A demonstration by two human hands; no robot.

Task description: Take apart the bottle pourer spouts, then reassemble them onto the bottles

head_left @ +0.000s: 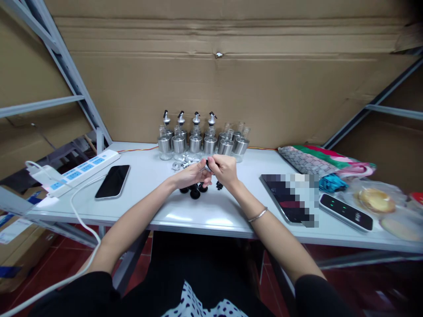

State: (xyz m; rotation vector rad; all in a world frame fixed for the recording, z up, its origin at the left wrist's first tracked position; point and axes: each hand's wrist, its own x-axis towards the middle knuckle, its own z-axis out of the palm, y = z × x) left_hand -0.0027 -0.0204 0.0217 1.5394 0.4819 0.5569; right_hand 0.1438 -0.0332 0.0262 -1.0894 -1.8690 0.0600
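Observation:
My left hand [191, 175] and my right hand [224, 169] meet over the middle of the table. Between their fingertips is a small black pourer part [208, 164], largely covered by the fingers. Both hands are closed on it. Several black stoppers [194, 193] lie just below my left hand, and a little cluster of tiny black pieces [219, 186] lies under my right. Behind the hands, silver pourer spouts [178, 165] are heaped loosely. Glass bottles with steel bands [195, 144] stand in rows; several at the back carry silver pourers with black tips [212, 116].
A phone [113, 182] and a white power strip [82, 172] with a cable lie at left. To the right are a dark tablet-like device [284, 198], partly pixelated, a black-topped device [345, 212], bagged food [376, 200] and folded cloth [327, 160]. Cardboard [205, 88] stands behind the table.

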